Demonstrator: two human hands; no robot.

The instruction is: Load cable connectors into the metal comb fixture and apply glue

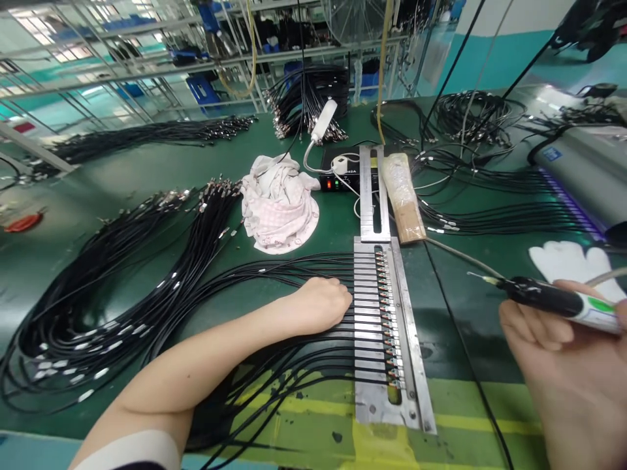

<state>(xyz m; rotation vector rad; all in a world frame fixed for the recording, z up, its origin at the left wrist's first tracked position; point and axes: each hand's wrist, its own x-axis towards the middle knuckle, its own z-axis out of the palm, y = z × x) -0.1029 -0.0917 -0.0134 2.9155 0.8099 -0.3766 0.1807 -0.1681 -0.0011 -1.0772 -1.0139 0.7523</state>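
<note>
My left hand (pixel 321 305) is curled closed over the black cables (pixel 313 336) at the left edge of a slotted metal fixture (pixel 365 398). Its fingertips are hidden beneath it. Many cables lie side by side in the fixture's slots, their bared metal ends (pixel 389 320) lined up over the long opening. On the right, my right hand (pixel 543 339) is closed around a dispensing pen (pixel 553 300) with a black and white body. The pen's thin needle tip points left, apart from the fixture.
Bundles of black cables (pixel 181 267) cover the left. A crumpled pink cloth (pixel 281 209), a black control box (pixel 330 185), a second slotted metal plate (pixel 367 202) and a wrapped block (pixel 404 196) stand behind. Right are a white glove (pixel 563 261) and a grey machine glowing purple (pixel 588 170).
</note>
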